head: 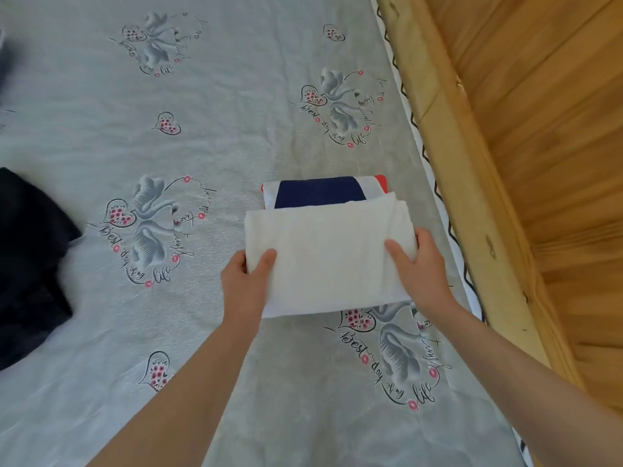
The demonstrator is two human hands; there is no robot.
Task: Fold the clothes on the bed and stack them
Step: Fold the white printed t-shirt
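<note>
Folded clothes to the right of centre on the bed, loose clothing at the left edge.

A folded garment lies over the near part of another folded piece, which shows just above it in the frame. The left hand grips its lower-left corner, the right hand its right side. An unfolded garment lies at mid-left, well apart. A wooden bed frame runs along the bed on the right.
</note>
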